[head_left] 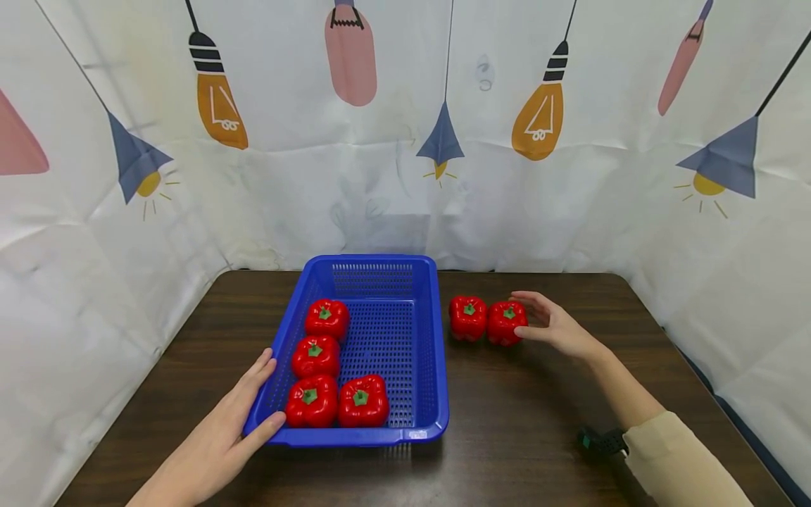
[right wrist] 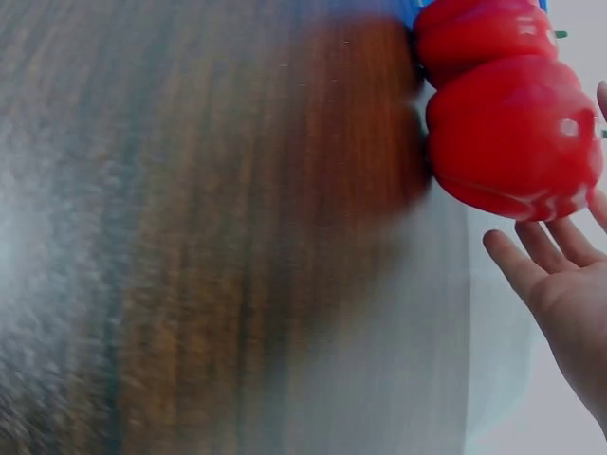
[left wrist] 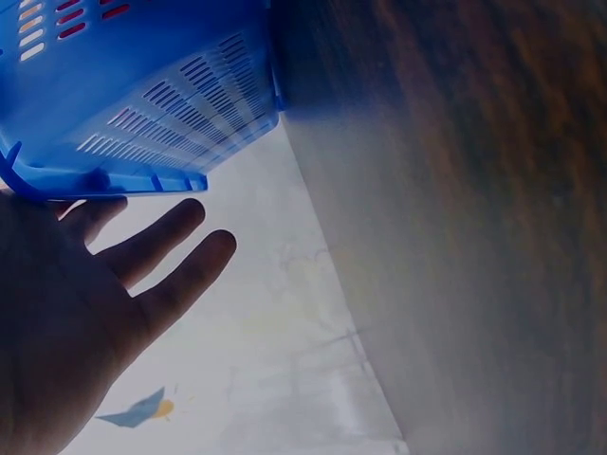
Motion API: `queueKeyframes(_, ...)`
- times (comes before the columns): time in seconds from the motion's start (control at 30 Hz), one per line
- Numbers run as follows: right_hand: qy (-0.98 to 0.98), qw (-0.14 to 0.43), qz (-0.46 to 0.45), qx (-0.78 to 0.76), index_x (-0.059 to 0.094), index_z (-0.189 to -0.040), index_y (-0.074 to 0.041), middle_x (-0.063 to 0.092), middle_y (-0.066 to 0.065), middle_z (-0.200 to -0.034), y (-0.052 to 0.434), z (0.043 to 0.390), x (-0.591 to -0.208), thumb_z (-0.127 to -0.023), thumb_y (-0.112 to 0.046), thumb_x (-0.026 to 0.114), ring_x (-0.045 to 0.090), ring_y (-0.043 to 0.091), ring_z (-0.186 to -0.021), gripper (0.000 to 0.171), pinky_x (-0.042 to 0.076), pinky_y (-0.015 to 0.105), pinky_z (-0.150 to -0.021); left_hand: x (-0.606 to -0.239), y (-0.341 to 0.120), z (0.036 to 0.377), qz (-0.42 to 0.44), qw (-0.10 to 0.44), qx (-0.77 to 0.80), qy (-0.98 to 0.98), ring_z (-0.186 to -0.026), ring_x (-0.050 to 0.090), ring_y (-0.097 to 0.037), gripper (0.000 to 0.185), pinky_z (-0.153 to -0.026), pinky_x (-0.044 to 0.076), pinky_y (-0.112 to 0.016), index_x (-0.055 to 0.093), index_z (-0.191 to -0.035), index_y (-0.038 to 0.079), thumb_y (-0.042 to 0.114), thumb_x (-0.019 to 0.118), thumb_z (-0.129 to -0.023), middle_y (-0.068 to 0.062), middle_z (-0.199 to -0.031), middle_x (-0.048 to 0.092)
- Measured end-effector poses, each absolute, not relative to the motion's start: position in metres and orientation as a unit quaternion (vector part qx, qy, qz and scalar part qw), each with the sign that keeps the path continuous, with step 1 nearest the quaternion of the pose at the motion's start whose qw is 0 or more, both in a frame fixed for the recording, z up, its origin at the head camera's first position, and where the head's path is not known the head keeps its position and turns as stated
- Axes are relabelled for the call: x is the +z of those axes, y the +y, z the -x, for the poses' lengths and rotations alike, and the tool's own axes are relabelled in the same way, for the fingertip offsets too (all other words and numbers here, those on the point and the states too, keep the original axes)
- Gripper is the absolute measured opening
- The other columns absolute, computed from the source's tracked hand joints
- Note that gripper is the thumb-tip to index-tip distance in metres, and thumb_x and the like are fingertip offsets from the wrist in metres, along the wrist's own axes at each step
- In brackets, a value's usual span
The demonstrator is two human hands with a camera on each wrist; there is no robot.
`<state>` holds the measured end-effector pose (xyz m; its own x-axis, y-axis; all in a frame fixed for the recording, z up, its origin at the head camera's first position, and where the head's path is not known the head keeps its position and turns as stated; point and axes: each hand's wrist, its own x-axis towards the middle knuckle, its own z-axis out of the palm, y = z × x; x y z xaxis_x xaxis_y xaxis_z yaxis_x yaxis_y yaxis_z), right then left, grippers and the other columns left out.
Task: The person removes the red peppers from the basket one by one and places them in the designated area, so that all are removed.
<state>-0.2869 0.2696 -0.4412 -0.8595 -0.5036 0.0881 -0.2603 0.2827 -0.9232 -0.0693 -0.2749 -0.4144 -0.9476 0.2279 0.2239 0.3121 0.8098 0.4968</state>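
Six red peppers (head_left: 327, 318) (four inside), one blue basket (head_left: 426, 338), one table (head_left: 538, 422)

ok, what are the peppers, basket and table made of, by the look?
Peppers: likely moulded plastic; glossy, uniformly red, identical shapes, sharp highlights.
Basket: blue plastic with a slight sheen; slotted walls and perforated floor.
Table: dark wood or wood-look laminate, semi-matte; streaky grain shows, which of the two is unclear.

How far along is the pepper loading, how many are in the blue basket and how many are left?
Four red peppers already sit in the blue basket, which the left hand steadies at its corner. The right hand is at the nearer table pepper. That one and the pepper beside it remain outside.
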Motion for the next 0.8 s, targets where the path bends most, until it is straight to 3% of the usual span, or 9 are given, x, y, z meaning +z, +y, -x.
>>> queueKeyframes(0.3,0.792,0.089,0.265,-0.543,0.037,-0.154,-0.004,0.04,0.018,-0.157,0.275,0.287,-0.419,-0.096,-0.007,0.072,0.034,0.041,-0.146,0.067,0.041,0.039,-0.111,-0.413,-0.275,0.069,0.14,0.071,-0.274,-0.949,-0.148,0.03,-0.042,0.079,-0.102,0.013,0.0,0.022,-0.165,0.019,0.036,0.065,-0.101,-0.004,-0.171,0.016)
queueKeyframes(0.47,0.791,0.089,0.27,-0.541,0.035,-0.154,-0.001,0.038,0.017,-0.158,0.277,0.284,-0.402,-0.096,-0.006,0.072,0.033,0.038,-0.147,0.069,0.038,0.041,-0.114,-0.414,-0.275,0.069,0.142,0.073,-0.275,-0.948,-0.148,0.03,-0.041,0.079,-0.102,0.012,0.0,0.022,-0.165,0.019,0.036,0.066,-0.101,-0.004,-0.17,0.016)
queueKeyframes(0.8,0.782,0.088,0.296,-0.542,0.035,-0.156,-0.006,0.039,0.012,-0.158,0.262,0.28,-0.381,-0.097,-0.005,0.072,0.034,0.034,-0.147,0.07,0.033,0.046,-0.116,-0.414,-0.275,0.07,0.151,0.084,-0.277,-0.945,-0.149,0.029,-0.04,0.079,-0.103,0.013,0.0,0.023,-0.165,0.018,0.033,0.067,-0.101,-0.005,-0.17,0.018)
